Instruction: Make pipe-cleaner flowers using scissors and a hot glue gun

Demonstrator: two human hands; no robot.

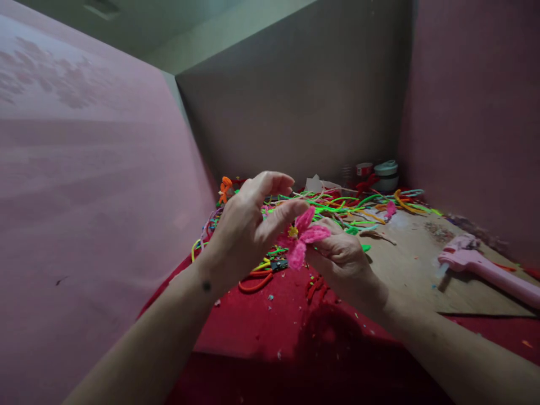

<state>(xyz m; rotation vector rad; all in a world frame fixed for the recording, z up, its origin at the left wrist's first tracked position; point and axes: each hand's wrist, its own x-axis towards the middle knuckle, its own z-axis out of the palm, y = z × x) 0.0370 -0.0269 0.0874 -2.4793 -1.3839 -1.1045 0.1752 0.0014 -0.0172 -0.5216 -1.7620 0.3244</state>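
A pink pipe-cleaner flower [296,254] with a yellow centre is held up over the red cloth, its face toward me. My right hand [343,253] is closed on it from behind, at the right; the fingers' exact grip is partly hidden by the petals. My left hand [257,216] stands just left of the flower, thumb and fingers apart, with the thumb tip close to the upper petal. Whether that thumb touches the petal I cannot tell.
Behind lies a heap of coloured pipe cleaners [337,202]. Orange-handled cutters [257,281] rest on the red cloth [240,326]. At right, a pink glue gun [485,264] lies on a brown board [409,275]. An orange pipe-cleaner piece [225,188] and a lidded container [386,175] stand farther back.
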